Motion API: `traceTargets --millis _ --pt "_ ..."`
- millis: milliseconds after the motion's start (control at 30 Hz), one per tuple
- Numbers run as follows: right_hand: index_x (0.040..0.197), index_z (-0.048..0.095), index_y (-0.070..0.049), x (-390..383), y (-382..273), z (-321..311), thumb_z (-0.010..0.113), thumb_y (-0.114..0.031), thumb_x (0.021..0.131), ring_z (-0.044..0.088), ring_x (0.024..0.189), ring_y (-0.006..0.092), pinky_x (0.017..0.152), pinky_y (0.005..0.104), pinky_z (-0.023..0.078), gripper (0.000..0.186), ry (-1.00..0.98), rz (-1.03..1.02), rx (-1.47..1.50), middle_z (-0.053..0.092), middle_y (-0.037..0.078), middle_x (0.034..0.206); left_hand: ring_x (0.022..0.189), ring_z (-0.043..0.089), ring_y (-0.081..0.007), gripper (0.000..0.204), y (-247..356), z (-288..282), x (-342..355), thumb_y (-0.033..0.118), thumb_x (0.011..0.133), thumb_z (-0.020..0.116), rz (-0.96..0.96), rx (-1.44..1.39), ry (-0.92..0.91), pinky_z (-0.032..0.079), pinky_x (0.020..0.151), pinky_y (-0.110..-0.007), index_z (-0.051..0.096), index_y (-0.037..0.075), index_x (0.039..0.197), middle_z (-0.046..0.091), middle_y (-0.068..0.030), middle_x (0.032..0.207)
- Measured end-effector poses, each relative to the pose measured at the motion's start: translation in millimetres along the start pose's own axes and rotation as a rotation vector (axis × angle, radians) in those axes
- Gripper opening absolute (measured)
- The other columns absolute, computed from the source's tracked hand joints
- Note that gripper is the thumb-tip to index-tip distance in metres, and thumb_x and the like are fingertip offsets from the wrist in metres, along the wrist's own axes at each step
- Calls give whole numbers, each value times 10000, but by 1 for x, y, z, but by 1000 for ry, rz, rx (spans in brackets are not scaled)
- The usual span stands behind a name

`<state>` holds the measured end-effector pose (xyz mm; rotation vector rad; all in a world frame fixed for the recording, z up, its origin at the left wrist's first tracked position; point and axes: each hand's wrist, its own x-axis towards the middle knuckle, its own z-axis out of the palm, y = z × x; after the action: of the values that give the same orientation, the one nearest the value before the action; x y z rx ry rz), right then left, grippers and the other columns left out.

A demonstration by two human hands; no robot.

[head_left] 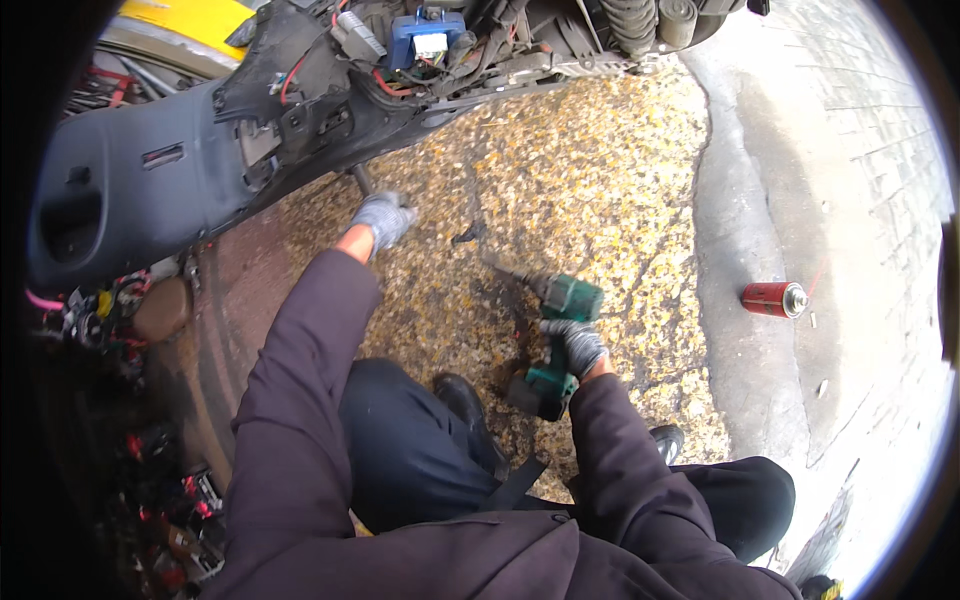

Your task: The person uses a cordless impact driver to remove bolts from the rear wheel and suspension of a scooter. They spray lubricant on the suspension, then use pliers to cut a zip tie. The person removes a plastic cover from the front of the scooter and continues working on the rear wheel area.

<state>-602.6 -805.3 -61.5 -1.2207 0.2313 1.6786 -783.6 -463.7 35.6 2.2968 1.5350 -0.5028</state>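
Observation:
My right hand [575, 345], in a grey glove, is shut on the handle of a green and black cordless drill [572, 298], with its battery low and its bit pointing up and left over the speckled ground. My gloved left hand [383, 220] is closed at the lower end of a metal rod [362, 180] beneath a long dark plastic panel [140, 180]; it is slightly blurred. The panel is part of a partly stripped vehicle body with exposed cables [390, 85] and a blue component [415, 40] along the top of the view.
A red spray can [768, 298] lies on grey concrete [750, 400] at the right. Jumbled parts [175, 510] and a brown round object [162, 310] are at the left. My shoes [460, 400] rest on the speckled ground [630, 200]. A yellow object [190, 25] is at top left.

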Motion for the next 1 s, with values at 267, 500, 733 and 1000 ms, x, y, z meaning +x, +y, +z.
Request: traceTargets --millis 267,500,733,1000 --pt "874 611 -96 19 34 31 684 -112 804 502 473 174 455 309 444 103 -35 252 -217 552 28 631 526 531 -190 222 -143 81 4 276 895 619 -418 -737 24 452 483 -358 610 54 879 579 -47 642" --pt "1038 672 -69 34 61 23 744 -117 748 610 713 174 663 327 496 303 72 -26 -555 680 58 847 644 632 -266 332 -189 117 19 323 929 585 -677 -891 213 528 553 -430 565 47 1111 645 -115 871" --pt "1071 681 -55 31 57 18 777 -246 736 639 825 199 767 352 504 398 134 -47 -867 704 90 928 815 665 -340 411 -185 112 29 335 940 576 -762 -961 261 572 678 -458 515 32 1210 620 -174 1093" --pt "1028 692 -33 11 -7 -13 720 -382 819 634 622 177 572 332 513 407 45 164 -1011 700 96 806 680 622 -294 263 -203 128 22 262 925 582 -792 -1092 399 534 607 -434 577 48 1078 642 -112 918"
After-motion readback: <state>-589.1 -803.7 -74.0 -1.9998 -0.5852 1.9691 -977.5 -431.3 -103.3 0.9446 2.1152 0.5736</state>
